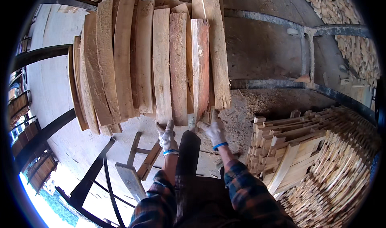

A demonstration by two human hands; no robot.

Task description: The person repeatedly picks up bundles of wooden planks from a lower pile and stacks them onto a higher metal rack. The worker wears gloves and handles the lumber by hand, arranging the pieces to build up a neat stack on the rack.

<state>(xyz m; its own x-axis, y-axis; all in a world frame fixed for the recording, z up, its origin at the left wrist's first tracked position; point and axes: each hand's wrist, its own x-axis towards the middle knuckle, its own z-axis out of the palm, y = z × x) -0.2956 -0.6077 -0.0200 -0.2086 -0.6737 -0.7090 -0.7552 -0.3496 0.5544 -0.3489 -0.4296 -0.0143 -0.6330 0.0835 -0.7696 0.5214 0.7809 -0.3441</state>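
A pile of rough-sawn wooden boards (161,63) lies side by side on a dark metal frame, the near ends pointing toward me. My left hand (167,138), in a white knit glove with a blue cuff, is at the near end of a pale board (162,67), fingers spread. My right hand (214,132), gloved alike, is just below the near ends of a reddish-edged board (200,63) and the rightmost board (217,55). Its thumb and fingers are apart. Neither hand is visibly wrapped round a board; light contact with the ends cannot be made out.
Dark metal rails (265,84) extend right from the pile. Stacked wood strips (317,159) stand close on my right, with more strips (341,10) at the far right. A small wooden stand (130,175) and black metal legs (90,175) are at the lower left. Sawdust covers the floor (245,119).
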